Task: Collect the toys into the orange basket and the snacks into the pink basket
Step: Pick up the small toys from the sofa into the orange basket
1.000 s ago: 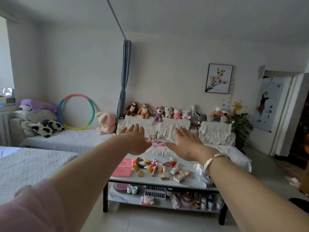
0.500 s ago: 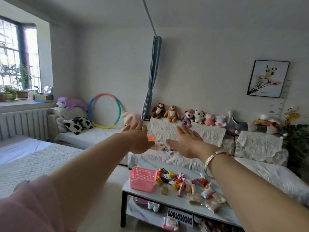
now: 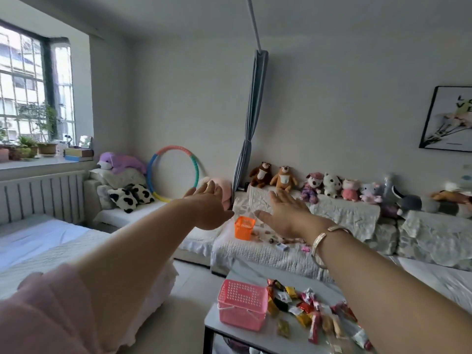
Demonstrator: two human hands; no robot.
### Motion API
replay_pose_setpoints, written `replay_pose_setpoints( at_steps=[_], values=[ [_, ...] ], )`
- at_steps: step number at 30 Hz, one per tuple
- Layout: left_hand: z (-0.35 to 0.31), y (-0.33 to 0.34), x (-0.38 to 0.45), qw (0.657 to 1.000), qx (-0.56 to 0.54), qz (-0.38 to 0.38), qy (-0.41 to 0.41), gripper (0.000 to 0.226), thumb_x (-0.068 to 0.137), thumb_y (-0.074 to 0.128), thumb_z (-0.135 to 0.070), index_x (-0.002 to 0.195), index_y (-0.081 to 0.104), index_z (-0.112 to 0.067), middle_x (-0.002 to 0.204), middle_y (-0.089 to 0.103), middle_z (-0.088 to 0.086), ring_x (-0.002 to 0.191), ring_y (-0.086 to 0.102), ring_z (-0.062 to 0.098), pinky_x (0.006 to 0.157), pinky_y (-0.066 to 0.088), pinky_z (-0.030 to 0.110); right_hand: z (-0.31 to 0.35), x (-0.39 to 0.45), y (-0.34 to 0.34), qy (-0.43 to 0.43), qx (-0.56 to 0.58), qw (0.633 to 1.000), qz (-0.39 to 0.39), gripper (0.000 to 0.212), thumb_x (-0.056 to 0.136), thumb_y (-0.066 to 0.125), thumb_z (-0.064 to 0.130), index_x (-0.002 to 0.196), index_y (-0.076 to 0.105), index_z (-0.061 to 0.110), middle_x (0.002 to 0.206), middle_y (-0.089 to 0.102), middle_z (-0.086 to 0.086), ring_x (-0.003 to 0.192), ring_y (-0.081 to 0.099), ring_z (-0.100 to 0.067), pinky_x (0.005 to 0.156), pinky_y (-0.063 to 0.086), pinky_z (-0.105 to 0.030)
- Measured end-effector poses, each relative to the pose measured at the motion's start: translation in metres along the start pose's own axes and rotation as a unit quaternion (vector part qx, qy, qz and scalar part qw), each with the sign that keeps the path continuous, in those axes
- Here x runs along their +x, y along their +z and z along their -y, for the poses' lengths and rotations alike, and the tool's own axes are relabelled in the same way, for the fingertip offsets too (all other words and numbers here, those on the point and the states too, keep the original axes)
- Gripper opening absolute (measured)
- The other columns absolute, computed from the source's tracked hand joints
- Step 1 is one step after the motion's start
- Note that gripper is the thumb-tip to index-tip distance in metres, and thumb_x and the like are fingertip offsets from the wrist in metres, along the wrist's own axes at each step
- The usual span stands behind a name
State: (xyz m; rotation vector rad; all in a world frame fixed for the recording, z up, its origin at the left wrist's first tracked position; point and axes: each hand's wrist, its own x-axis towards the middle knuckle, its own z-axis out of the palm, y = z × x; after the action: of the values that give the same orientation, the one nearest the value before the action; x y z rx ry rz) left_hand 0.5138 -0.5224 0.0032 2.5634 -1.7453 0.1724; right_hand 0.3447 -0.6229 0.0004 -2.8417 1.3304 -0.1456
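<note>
An orange basket (image 3: 244, 227) stands on the sofa seat, with several small toys (image 3: 283, 242) scattered to its right. A pink basket (image 3: 241, 304) sits at the left end of the coffee table (image 3: 213, 318). Right of it lie several wrapped snacks (image 3: 307, 309). My left hand (image 3: 210, 206) and my right hand (image 3: 287, 213) are stretched out in front of me, palms down and fingers spread, either side of the orange basket in the view. Neither holds anything. A bracelet circles my right wrist.
Plush animals (image 3: 316, 185) line the sofa back (image 3: 342, 210). A hula hoop (image 3: 173, 172) leans on the wall beside a curtain (image 3: 249, 139). A bed (image 3: 51, 249) is at the left, with a radiator (image 3: 40, 195) and a window behind. Floor runs between bed and table.
The view has swung left and moved closer to the sofa and table. The orange basket has come into sight between my hands. Both hands stay outstretched and empty.
</note>
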Motion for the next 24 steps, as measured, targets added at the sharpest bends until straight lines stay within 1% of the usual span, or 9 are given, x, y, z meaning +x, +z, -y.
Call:
replay_pose_setpoints(
  at_steps=[2, 8, 12, 16, 19, 20, 24],
  values=[
    [0.037, 0.002, 0.039, 1.0, 0.004, -0.011, 0.022, 0.08, 0.103, 0.027, -0.056, 0.158, -0.006, -0.009, 0.167, -0.012, 0.011, 0.154, -0.01, 0.024, 0.125, -0.003, 0.043, 0.02, 0.042, 0.008, 0.02, 0.007, 1.0, -0.004, 0.078, 0.096, 0.021, 0.061, 0.152, -0.011, 0.015, 0.158, -0.019, -0.004, 0.146, -0.015, -0.019, 0.116, -0.007, -0.038],
    [0.119, 0.001, 0.126, 0.998, 0.018, -0.016, 0.062, 0.079, 0.103, 0.028, -0.055, 0.158, -0.005, -0.009, 0.167, -0.01, 0.012, 0.154, -0.009, 0.025, 0.124, -0.002, 0.043, 0.068, 0.149, 0.009, 0.059, 0.009, 0.998, -0.028, 0.08, 0.096, 0.021, 0.061, 0.151, -0.013, 0.014, 0.159, -0.016, -0.007, 0.147, -0.013, -0.02, 0.117, -0.006, -0.039],
    [0.171, 0.012, 0.195, 0.997, 0.007, -0.013, 0.08, 0.08, 0.103, 0.027, -0.056, 0.159, -0.004, -0.009, 0.167, -0.009, 0.012, 0.154, -0.008, 0.026, 0.124, -0.001, 0.044, 0.101, 0.221, 0.016, 0.073, 0.003, 0.997, -0.011, 0.08, 0.095, 0.021, 0.062, 0.151, -0.015, 0.016, 0.159, -0.019, -0.005, 0.146, -0.015, -0.018, 0.117, -0.006, -0.04],
    [0.207, 0.035, 0.256, 0.996, -0.002, 0.003, 0.095, 0.081, 0.102, 0.027, -0.057, 0.159, -0.009, -0.011, 0.167, -0.013, 0.011, 0.154, -0.009, 0.026, 0.124, -0.002, 0.044, 0.117, 0.288, 0.027, 0.086, -0.001, 0.996, -0.002, 0.079, 0.096, 0.021, 0.062, 0.151, -0.014, 0.017, 0.159, -0.018, -0.003, 0.146, -0.015, -0.017, 0.117, -0.007, -0.04],
    [0.232, 0.054, 0.304, 0.996, -0.01, 0.011, 0.09, 0.082, 0.103, 0.028, -0.056, 0.158, -0.012, -0.012, 0.166, -0.014, 0.011, 0.154, -0.01, 0.027, 0.124, -0.002, 0.045, 0.126, 0.345, 0.043, 0.086, -0.002, 0.996, 0.006, 0.079, 0.096, 0.021, 0.061, 0.151, -0.011, 0.016, 0.159, -0.019, -0.003, 0.146, -0.016, -0.017, 0.117, -0.007, -0.039],
    [0.235, 0.058, 0.312, 0.996, -0.01, 0.015, 0.092, 0.081, 0.103, 0.028, -0.056, 0.158, -0.012, -0.012, 0.166, -0.014, 0.01, 0.154, -0.01, 0.027, 0.124, -0.002, 0.045, 0.125, 0.355, 0.046, 0.088, -0.001, 0.996, 0.004, 0.078, 0.096, 0.022, 0.06, 0.151, -0.011, 0.016, 0.159, -0.019, -0.003, 0.146, -0.016, -0.017, 0.117, -0.007, -0.039],
    [0.256, 0.063, 0.387, 0.997, 0.009, 0.018, 0.079, 0.078, 0.104, 0.026, -0.055, 0.159, -0.006, -0.01, 0.167, -0.013, 0.01, 0.154, -0.011, 0.026, 0.124, -0.002, 0.048, 0.12, 0.441, 0.061, 0.079, 0.011, 0.997, -0.001, 0.079, 0.095, 0.021, 0.062, 0.152, -0.011, 0.016, 0.159, -0.017, -0.004, 0.146, -0.016, -0.017, 0.119, -0.005, -0.042]
  ],
)
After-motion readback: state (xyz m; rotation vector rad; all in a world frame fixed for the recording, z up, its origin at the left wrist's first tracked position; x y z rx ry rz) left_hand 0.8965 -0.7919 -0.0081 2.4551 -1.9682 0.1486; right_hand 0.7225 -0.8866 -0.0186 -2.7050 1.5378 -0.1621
